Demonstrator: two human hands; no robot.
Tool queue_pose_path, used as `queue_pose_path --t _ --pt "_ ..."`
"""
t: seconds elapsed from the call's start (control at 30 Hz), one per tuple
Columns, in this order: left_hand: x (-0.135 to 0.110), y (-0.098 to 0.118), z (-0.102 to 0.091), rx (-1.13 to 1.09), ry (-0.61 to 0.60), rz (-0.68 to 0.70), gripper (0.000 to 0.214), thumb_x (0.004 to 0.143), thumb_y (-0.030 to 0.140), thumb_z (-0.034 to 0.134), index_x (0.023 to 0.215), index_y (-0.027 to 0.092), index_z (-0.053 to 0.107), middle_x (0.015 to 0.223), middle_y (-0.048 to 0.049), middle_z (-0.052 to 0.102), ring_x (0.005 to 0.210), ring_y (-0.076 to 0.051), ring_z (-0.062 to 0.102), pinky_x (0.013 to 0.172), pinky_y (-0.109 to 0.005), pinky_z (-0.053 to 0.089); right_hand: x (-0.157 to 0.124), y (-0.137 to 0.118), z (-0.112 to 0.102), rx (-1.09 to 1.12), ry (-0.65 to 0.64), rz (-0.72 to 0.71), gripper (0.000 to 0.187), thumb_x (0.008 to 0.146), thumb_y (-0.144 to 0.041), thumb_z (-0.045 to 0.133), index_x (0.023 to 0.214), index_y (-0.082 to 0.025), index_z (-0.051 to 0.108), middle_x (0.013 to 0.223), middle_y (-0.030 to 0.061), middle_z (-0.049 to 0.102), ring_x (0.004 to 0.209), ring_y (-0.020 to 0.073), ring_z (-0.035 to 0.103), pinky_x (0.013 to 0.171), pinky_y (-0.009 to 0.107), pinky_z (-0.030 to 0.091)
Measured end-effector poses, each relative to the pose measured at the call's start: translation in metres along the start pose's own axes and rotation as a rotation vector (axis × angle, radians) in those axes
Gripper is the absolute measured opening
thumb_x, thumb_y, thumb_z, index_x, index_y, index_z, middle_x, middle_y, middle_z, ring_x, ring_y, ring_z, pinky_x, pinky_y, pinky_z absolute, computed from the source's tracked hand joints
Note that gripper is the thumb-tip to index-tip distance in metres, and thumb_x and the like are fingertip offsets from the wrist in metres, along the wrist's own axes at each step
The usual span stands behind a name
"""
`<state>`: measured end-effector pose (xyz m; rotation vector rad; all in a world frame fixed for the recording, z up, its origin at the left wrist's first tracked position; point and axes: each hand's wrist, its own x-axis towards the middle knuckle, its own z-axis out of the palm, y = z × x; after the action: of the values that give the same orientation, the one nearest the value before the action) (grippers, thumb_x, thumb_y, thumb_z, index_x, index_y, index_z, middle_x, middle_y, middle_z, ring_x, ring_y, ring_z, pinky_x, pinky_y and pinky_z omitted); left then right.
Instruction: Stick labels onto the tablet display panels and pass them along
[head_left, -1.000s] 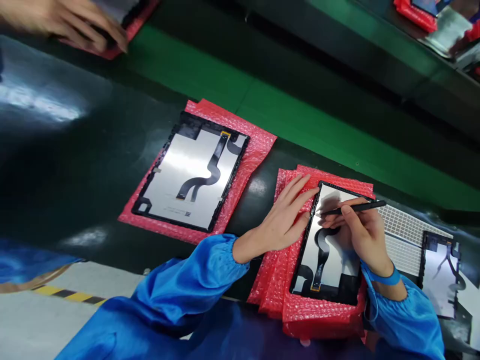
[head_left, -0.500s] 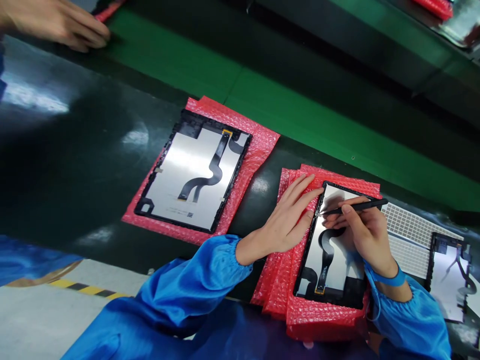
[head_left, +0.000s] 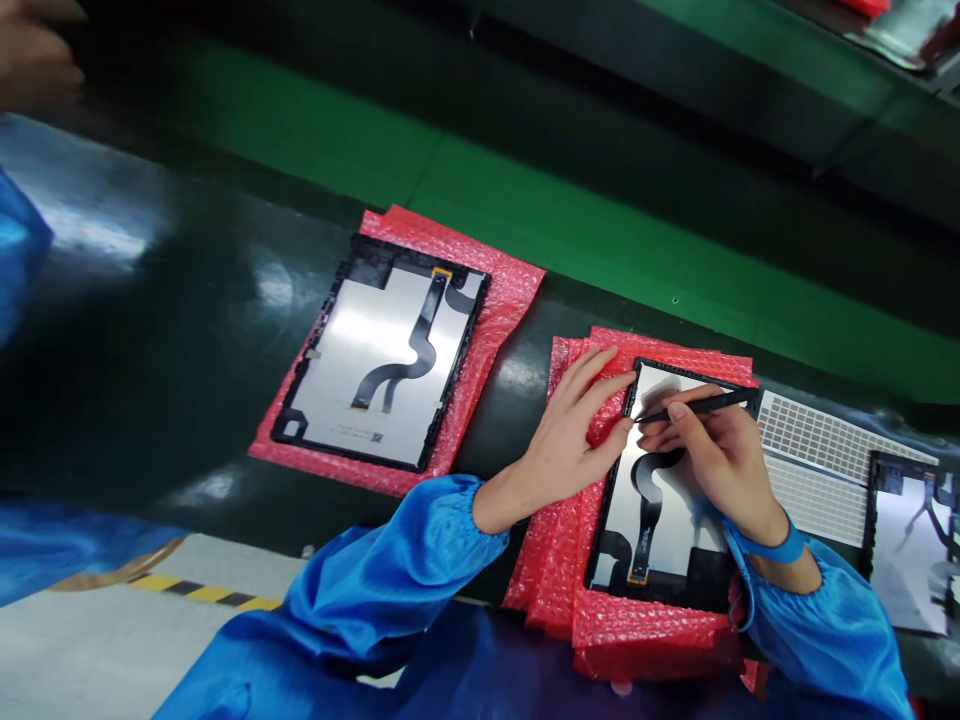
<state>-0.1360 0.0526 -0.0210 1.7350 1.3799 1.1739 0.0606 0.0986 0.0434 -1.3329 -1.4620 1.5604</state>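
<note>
A tablet screen panel [head_left: 667,520] with a black flex cable lies face down on a stack of red bubble wrap [head_left: 637,630] near me. My left hand [head_left: 574,435] rests flat on the wrap at the panel's left edge, fingers stretched out. My right hand [head_left: 712,455] pinches black tweezers [head_left: 697,404], whose tip touches the panel's upper left corner.
A second panel [head_left: 390,355] on red bubble wrap [head_left: 502,290] lies to the left on the dark belt. A white sheet of small labels [head_left: 817,460] and a third panel [head_left: 911,545] sit at the right. Another person's hand [head_left: 34,55] shows at the top left. A green strip [head_left: 600,240] runs behind.
The other person's hand at the top left has drawn back towards the left edge, and its red wrap is out of view. My hands have stayed on the near panel.
</note>
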Motion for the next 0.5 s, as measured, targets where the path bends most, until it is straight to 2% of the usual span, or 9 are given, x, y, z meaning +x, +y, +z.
queue_pose_path --t 0.13,0.23,0.27,0.33,0.4,0.43,0.5 --pt "0.004 0.002 0.005 0.029 0.058 -0.03 0.047 0.097 0.019 0.065 0.142 0.026 0.059 0.165 -0.0126 0.051 0.155 -0.031 0.048 0.128 -0.059 0.042 0.002 0.001 0.002 0.028 0.014 0.018 0.036 0.1 -0.054 0.078 0.101 -0.019 0.071 0.081 0.0064 0.083 0.065 0.0198 0.081 0.061 0.029 0.07" --pt "0.006 0.008 -0.001 0.06 0.101 -0.056 0.043 0.096 0.024 0.069 0.137 0.025 0.059 0.159 -0.0133 0.056 0.15 -0.031 0.053 0.124 -0.058 0.045 -0.003 -0.001 -0.003 0.097 0.077 -0.017 0.034 0.099 -0.054 0.08 0.099 -0.022 0.07 0.082 0.0052 0.083 0.065 0.0216 0.082 0.059 0.032 0.07" --pt "0.006 0.012 -0.006 0.089 0.135 -0.074 0.037 0.097 0.028 0.069 0.132 0.024 0.061 0.152 -0.0136 0.061 0.144 -0.031 0.057 0.121 -0.057 0.048 -0.007 -0.002 -0.007 0.113 0.106 -0.039 0.031 0.099 -0.053 0.08 0.099 -0.023 0.07 0.082 0.0041 0.083 0.065 0.0219 0.082 0.06 0.033 0.071" --pt "0.002 0.022 -0.019 0.158 0.174 -0.15 0.019 0.1 0.037 0.068 0.112 0.022 0.066 0.123 -0.011 0.073 0.118 -0.028 0.069 0.104 -0.05 0.057 -0.018 -0.001 -0.017 0.118 0.168 -0.089 0.024 0.101 -0.05 0.078 0.101 -0.027 0.072 0.081 0.0021 0.083 0.066 0.0219 0.082 0.063 0.036 0.071" --pt "-0.004 0.032 -0.031 0.197 0.11 -0.272 0.023 0.102 0.042 0.066 0.09 0.022 0.064 0.088 -0.0037 0.071 0.083 -0.021 0.069 0.079 -0.039 0.057 -0.029 0.004 -0.029 0.109 0.219 -0.133 0.018 0.103 -0.046 0.077 0.103 -0.029 0.074 0.082 0.0012 0.083 0.069 0.022 0.082 0.066 0.037 0.071" --pt "-0.007 0.037 -0.035 0.209 0.04 -0.33 0.028 0.102 0.043 0.066 0.083 0.023 0.062 0.078 -0.0007 0.068 0.07 -0.018 0.064 0.069 -0.035 0.052 -0.033 0.009 -0.034 0.107 0.234 -0.148 0.016 0.103 -0.045 0.077 0.104 -0.029 0.075 0.082 0.001 0.082 0.069 0.0222 0.082 0.066 0.038 0.071" --pt "-0.013 0.046 -0.04 0.247 -0.1 -0.404 0.029 0.099 0.043 0.069 0.079 0.023 0.063 0.069 0.0019 0.066 0.058 -0.016 0.058 0.059 -0.032 0.044 -0.039 0.022 -0.04 0.103 0.25 -0.169 0.014 0.104 -0.043 0.075 0.105 -0.029 0.075 0.081 0.0006 0.082 0.069 0.022 0.081 0.066 0.037 0.07"
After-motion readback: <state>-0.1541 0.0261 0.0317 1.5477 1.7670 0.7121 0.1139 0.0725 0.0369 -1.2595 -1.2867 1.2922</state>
